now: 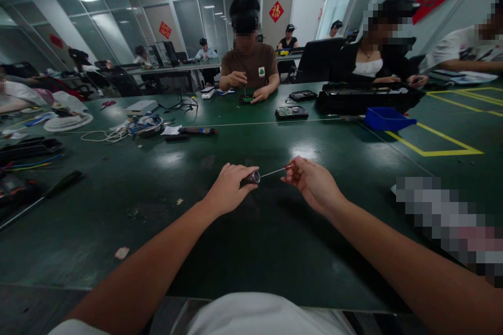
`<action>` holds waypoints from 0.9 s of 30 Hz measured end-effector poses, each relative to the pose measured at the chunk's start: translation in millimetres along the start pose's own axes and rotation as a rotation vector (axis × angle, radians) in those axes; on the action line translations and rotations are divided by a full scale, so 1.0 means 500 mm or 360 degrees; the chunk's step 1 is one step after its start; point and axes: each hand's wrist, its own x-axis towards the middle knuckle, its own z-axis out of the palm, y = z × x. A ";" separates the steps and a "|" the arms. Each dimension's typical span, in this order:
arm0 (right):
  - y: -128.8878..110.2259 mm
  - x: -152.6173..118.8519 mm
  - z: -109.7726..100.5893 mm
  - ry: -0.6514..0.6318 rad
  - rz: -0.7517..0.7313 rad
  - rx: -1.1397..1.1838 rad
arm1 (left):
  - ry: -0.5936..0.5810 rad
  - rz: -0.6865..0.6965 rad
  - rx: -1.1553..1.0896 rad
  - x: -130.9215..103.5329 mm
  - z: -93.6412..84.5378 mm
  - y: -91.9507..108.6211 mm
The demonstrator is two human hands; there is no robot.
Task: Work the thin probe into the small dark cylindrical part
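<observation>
My left hand (231,186) is closed around a short dark cylinder (254,177) with a round metal-rimmed end, which looks like a small flashlight. That end faces right, toward my other hand. Fingers of my right hand (308,178) pinch the reddish handle of a thin screwdriver (274,171). Its slim metal shaft points left, and the tip is at the cylinder's rim; whether it touches or goes inside, I cannot tell. Both hands are just above the green table (236,251). Most of the cylinder is covered by my left fingers.
Across the table a person (249,57) works on a small board. A blue bin (389,118), a long black casing (365,98) and hard drives (291,112) are at back right. Cables and a dark tool (196,131) lie left. A long screwdriver (63,184) is far left.
</observation>
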 end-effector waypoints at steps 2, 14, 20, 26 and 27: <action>0.002 -0.003 0.003 0.0020 -0.0111 -0.0072 | -0.0010 -0.0006 0.0005 0.001 0.001 0.000; 0.006 -0.018 0.019 0.0049 -0.0471 -0.0388 | -0.0030 -0.0025 0.0042 0.000 0.004 -0.001; 0.005 -0.025 0.017 -0.0023 -0.0561 -0.0541 | -0.0038 -0.0032 0.0043 0.001 0.008 -0.004; -0.011 -0.046 0.024 -0.0004 -0.0763 -0.0955 | -0.0044 -0.0013 0.0015 -0.001 0.012 -0.010; -0.015 -0.048 0.024 0.0015 -0.0802 -0.1021 | -0.0045 -0.0008 0.0008 -0.001 0.013 -0.011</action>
